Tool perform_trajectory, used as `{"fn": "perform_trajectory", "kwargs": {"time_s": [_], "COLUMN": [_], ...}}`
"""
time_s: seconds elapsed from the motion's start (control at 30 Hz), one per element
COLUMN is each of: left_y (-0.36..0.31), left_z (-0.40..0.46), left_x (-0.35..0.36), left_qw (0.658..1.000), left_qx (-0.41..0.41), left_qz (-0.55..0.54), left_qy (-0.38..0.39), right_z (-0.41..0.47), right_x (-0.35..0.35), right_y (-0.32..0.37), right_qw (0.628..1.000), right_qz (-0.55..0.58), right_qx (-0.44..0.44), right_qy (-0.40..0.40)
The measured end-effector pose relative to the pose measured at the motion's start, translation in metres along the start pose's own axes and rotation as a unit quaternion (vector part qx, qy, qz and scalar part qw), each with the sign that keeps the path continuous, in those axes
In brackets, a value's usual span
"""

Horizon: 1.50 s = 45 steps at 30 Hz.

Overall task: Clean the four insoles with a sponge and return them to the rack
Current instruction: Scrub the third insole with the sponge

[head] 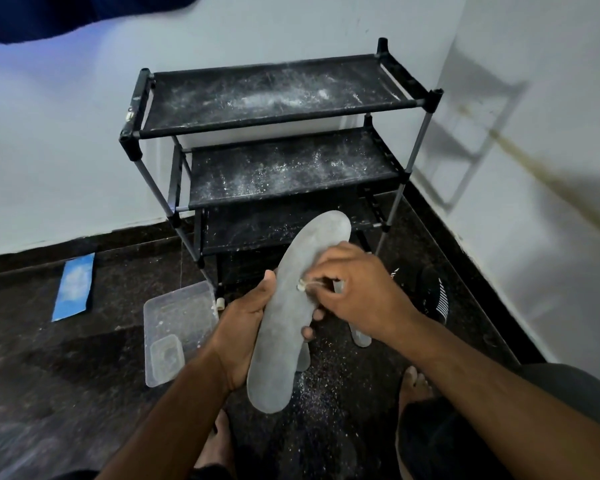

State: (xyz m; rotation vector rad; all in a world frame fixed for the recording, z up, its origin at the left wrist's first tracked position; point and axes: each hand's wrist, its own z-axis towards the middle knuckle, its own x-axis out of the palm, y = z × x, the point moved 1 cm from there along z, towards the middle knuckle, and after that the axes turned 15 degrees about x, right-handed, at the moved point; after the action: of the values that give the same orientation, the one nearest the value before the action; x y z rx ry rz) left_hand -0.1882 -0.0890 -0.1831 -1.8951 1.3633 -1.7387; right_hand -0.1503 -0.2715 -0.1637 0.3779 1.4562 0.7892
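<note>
Two pale walls (pixel 49 150) meet in a corner on the right, with a black skirting band along their foot. The floor (pixel 84 358) is dark speckled stone, dusted with white specks. A yellowish streak (pixel 520 168) crosses the right-hand wall beside a slanted shadow.

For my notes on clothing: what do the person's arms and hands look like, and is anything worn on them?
Both forearms are bare, with no sleeves in view. The left hand and right hand wear no gloves. I see no watch, ring or bracelet.
</note>
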Motion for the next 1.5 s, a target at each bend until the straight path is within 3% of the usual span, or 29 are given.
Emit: {"fn": "perform_trajectory", "kwargs": {"time_s": [0.13,0.2,0.3,0.47,0.63,0.77,0.83,0.97,1.13,1.3,1.43,1.5], "left_y": [-0.002,-0.002,-0.001,-0.002,-0.002,0.001,0.003,0.004,0.007,0.009,0.008,0.009], "left_z": [-0.002,-0.002,-0.001,-0.004,-0.007,-0.006,-0.005,-0.006,-0.004,-0.003,-0.005,-0.005], "left_x": [0.001,0.003,0.007,0.009,0.014,0.009,0.009,0.014,0.010,0.012,0.017,0.018], "left_qw": [1.000,0.999,0.998,0.997,0.997,0.999,0.999,0.999,0.999,0.999,0.998,0.997], "left_qx": [0.011,0.036,0.062,0.068,0.059,0.021,0.010,0.016,0.018,0.023,0.037,0.046], "left_qz": [-0.017,-0.005,0.013,0.037,0.030,0.031,0.031,0.039,0.040,0.019,0.037,0.058], "left_qy": [0.014,0.005,-0.010,-0.017,0.027,0.015,0.023,0.021,0.031,0.020,0.019,0.015], "right_z": [0.011,0.009,0.002,0.010,0.001,0.013,0.014,0.010,0.016,0.010,0.017,0.014], "right_x": [-0.011,-0.008,-0.001,-0.014,-0.001,-0.019,-0.022,-0.012,-0.022,-0.005,-0.014,-0.010], "right_y": [-0.013,-0.009,-0.005,-0.015,-0.004,-0.020,-0.020,-0.010,-0.022,-0.010,-0.024,-0.018], "right_qw": [0.990,0.994,1.000,0.988,0.998,0.973,0.963,0.981,0.955,0.989,0.962,0.971], "right_qz": [0.000,-0.002,0.019,-0.005,-0.037,-0.009,0.019,0.029,0.060,0.015,0.048,0.038], "right_qx": [0.069,0.050,0.003,0.080,0.026,0.132,0.151,0.110,0.177,0.080,0.167,0.146], "right_qy": [-0.125,-0.101,0.002,-0.130,-0.039,-0.191,-0.224,-0.154,-0.228,-0.122,-0.209,-0.187]}}
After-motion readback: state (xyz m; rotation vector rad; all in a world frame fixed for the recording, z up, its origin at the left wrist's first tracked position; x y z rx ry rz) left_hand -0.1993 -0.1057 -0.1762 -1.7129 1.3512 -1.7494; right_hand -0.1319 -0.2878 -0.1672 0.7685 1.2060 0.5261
